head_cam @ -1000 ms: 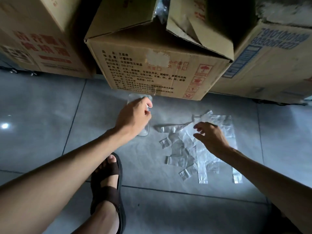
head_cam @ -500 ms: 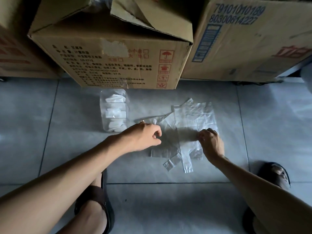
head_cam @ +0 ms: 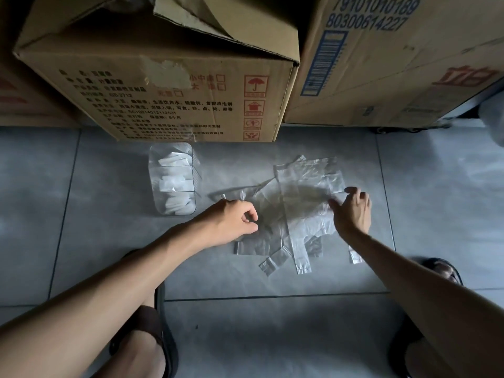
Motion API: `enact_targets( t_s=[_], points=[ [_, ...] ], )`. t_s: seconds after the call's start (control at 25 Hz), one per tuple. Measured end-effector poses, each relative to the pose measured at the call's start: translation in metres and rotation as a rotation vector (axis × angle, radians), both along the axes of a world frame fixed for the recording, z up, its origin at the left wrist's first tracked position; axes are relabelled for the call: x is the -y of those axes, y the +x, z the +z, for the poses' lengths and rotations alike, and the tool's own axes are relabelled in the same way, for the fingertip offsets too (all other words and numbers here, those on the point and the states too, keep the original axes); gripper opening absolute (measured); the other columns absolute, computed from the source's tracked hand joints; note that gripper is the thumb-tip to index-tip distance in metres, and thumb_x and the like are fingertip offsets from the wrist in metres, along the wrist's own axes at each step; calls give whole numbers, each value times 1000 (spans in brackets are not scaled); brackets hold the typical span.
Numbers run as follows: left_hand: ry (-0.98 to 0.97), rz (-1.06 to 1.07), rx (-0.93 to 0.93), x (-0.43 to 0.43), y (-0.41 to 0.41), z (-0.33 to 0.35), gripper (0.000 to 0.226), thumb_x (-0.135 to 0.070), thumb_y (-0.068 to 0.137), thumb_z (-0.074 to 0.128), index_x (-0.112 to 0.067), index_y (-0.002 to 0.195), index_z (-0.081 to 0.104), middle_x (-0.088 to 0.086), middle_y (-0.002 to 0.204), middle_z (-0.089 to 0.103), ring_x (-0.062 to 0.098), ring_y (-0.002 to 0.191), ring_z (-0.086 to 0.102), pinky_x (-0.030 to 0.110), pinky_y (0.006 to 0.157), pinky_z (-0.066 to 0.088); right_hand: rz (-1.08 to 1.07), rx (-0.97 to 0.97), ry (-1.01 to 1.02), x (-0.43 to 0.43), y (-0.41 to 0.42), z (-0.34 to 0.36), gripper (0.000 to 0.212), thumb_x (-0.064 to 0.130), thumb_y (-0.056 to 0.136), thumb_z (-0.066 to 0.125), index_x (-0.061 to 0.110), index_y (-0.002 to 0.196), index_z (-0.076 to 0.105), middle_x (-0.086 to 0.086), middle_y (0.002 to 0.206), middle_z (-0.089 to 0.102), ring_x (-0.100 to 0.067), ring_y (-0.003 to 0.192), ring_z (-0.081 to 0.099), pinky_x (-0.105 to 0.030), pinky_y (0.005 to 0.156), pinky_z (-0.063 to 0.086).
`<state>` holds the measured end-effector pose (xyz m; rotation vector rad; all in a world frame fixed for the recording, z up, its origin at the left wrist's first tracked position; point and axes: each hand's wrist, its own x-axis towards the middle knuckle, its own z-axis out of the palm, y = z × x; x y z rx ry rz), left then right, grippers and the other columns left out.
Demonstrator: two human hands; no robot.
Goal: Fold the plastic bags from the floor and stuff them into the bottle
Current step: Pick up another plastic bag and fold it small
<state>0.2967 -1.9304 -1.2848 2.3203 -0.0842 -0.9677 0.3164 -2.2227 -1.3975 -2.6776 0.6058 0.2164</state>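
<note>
nearest me, the person's right sandal [head_cam: 441, 271] sits close to the loose handle strips [head_cam: 301, 257] trailing off the plastic bags [head_cam: 300, 197]; i reckon a shuffle of that foot could catch a strip and pull the pile askew. the bags lie flat on the tiled floor [head_cam: 81, 214], overlapping one another, and the film is thin and clear. lifting one could well drag its neighbour along, or a fold could take in two layers at once.

the left hand [head_cam: 231, 221] rests at the pile's left edge with fingers curled in, thumb and forefinger tips nearly meeting. whether film is caught between them i can't tell, it's too clear. the right hand [head_cam: 353, 211] is over the right side of the top bag, fingers spread and loosely bent, gripping nothing, thumb stretched toward the film.

further back, just left of the bags, the bottle [head_cam: 173, 178] stands upright with white folded bags already inside. it looks light, so a careless left elbow might tip it. behind it all, cardboard boxes [head_cam: 163, 85] crowd the floor.
</note>
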Motion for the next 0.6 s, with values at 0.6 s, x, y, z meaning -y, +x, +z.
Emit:
enact_targets(
  t_s=[0.6],
  points=[
    [374,-592,118,29,3,-76,63,-32,94,57,-11,149,34,12,160,22,28,149,22,41,119,25,4,28,139,8,47,6,3,14,84,64,12,84,62,-11,90,66,-30,85,59,-36,70,46]
  ],
)
